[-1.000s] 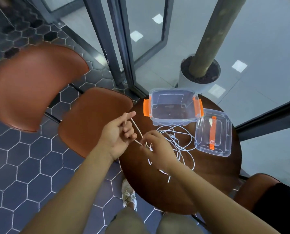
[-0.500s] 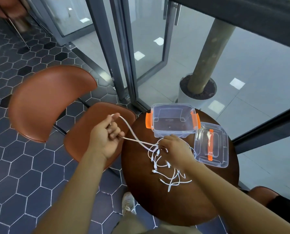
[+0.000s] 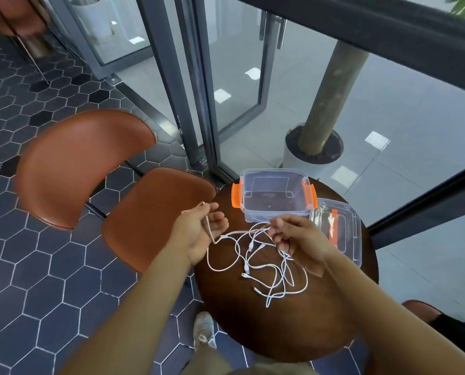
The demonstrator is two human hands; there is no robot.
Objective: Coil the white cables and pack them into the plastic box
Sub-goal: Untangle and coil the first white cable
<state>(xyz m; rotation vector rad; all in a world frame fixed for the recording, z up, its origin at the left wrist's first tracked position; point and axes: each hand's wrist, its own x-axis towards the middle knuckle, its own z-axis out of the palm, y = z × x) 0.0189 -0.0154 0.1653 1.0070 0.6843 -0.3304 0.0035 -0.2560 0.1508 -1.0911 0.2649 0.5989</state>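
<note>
The left hand is palm-up at the left edge of the round wooden table, fingers curled loosely around one strand of the white cables, which runs across the palm and out past the fingertips. The right hand is closed in a pinch on another strand, just in front of the plastic box. Between and below the hands the rest of the cables lie in a loose, uncoiled tangle on the tabletop, small plugs showing at several ends. The box is clear with orange latches, open, and nothing can be seen inside it. Its clear lid, with an orange handle, lies flat just right of it. No writing or brand can be read anywhere. A brown chair stands to the left on dark hexagonal floor tiles.
</note>
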